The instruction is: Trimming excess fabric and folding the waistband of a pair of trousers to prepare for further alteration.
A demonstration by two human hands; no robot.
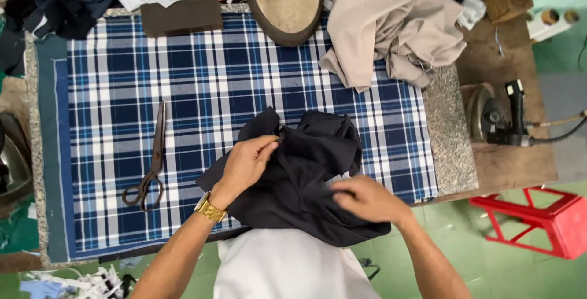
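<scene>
Both hands on the dark garment (299, 177)

Left hand (244, 164) pinching a fold, right hand (364, 198) clenched on cloth; scissors (150, 164) left on the plaid worktop (183, 73).

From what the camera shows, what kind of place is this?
Probably a tailoring workshop: large dark metal scissors lie on a blue-and-white plaid padded table, a heavy black iron rests nearby, and both hands work a black fabric garment.

Left hand (247, 161) raised, fingers pinched shut; right hand (367, 198) lower, palm down, fingers curled.
</scene>
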